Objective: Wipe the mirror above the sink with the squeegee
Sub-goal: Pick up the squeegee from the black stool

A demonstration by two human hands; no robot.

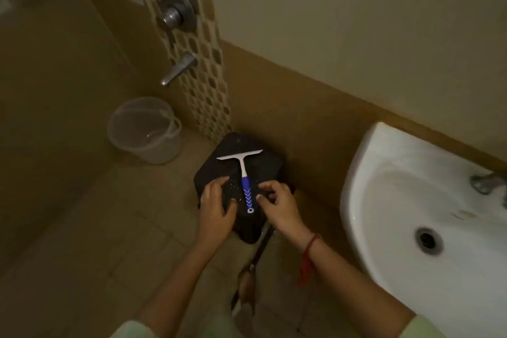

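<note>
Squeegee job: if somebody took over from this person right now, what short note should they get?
Left hand: rests on the dark stool, left of the handle, holding nothing.
Right hand: fingers loosely curled just right of the handle, holding nothing.
Squeegee: lies flat on the stool between the hands, blade toward the wall.
Sink: to the right; the mirror is out of view.
Done: squeegee not yet picked up.
Left: grasp it, stand, wipe the mirror.
</note>
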